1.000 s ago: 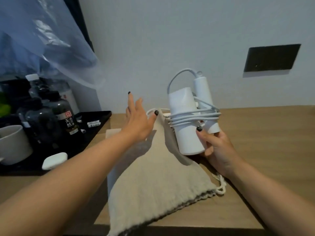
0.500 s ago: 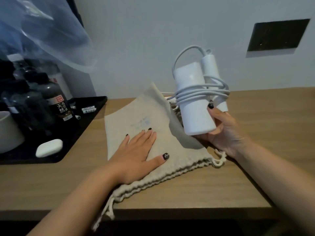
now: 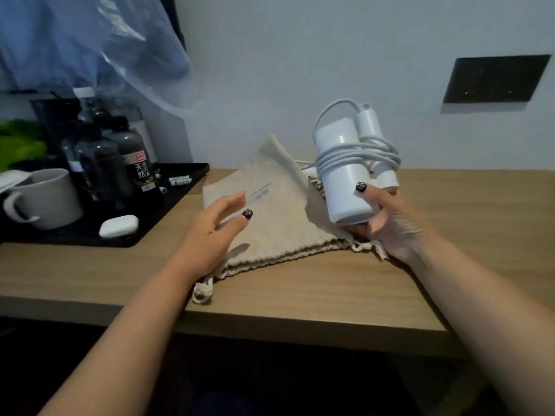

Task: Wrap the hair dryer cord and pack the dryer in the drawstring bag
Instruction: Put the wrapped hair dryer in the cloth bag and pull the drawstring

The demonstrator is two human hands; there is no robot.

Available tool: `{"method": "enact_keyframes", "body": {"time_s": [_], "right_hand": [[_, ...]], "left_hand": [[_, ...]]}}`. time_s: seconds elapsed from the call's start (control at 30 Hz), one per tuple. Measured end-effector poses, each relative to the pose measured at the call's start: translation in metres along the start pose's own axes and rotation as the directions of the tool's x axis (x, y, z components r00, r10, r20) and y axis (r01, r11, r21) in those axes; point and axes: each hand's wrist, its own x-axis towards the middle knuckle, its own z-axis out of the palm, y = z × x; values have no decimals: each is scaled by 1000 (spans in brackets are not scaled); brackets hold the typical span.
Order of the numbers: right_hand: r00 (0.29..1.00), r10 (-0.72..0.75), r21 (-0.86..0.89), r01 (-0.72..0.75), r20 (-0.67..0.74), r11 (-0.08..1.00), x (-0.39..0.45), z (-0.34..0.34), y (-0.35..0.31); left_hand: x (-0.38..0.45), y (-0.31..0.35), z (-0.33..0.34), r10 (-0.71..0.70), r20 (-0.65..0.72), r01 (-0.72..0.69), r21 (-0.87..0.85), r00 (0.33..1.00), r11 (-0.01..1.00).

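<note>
Holding the hair dryer (image 3: 348,175) upright above the bench (image 3: 300,295), the right hand (image 3: 387,226) has its grip closed around the lower end of the white body, thumb across the front. The cord (image 3: 357,154) is already wound in several turns around the body and the folded handle, with one loop arching over the top, so the wrapping part of the task looks done. The drawstring bag (image 3: 276,217) lies flat on the bench just left of the dryer, its gathered mouth toward the near edge and one far corner standing up; its right end lies under the right hand. The left hand (image 3: 216,226) hovers over the bag, fingers spread and holding nothing. Packing has not begun: the mouth looks closed, so it still has to be opened, the dryer slid in and the strings pulled tight.
</note>
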Motion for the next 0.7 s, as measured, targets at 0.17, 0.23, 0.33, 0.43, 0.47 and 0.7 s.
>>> {"method": "enact_keyframes", "body": {"time_s": [0.17, 0.23, 0.33, 0.43, 0.47, 0.7], "right_hand": [[997, -14, 5, 15, -71, 1000, -19, 2, -1], [996, -20, -6, 20, -85, 1000, -30, 5, -5], [989, -40, 22, 44, -141, 999, -48, 9, -6], [981, -57, 89, 74, -186, 993, -68, 15, -6], [979, -55, 103, 76, -197, 992, -76, 17, -6], [978, -69, 13, 73, -198, 997, -132, 23, -7]], "left_hand": [[-30, 3, 7, -39, 184, -62, 510, 982, 858], [-33, 9, 18, -38, 171, -88, 673, 985, 734], [-36, 18, 35, -25, 202, -145, 777, 979, 613], [-41, 21, 47, -57, 247, -173, 808, 967, 563], [-44, 23, 49, -55, 246, -174, 810, 968, 560], [-68, 34, 60, 141, 47, -143, 564, 989, 813]]}}
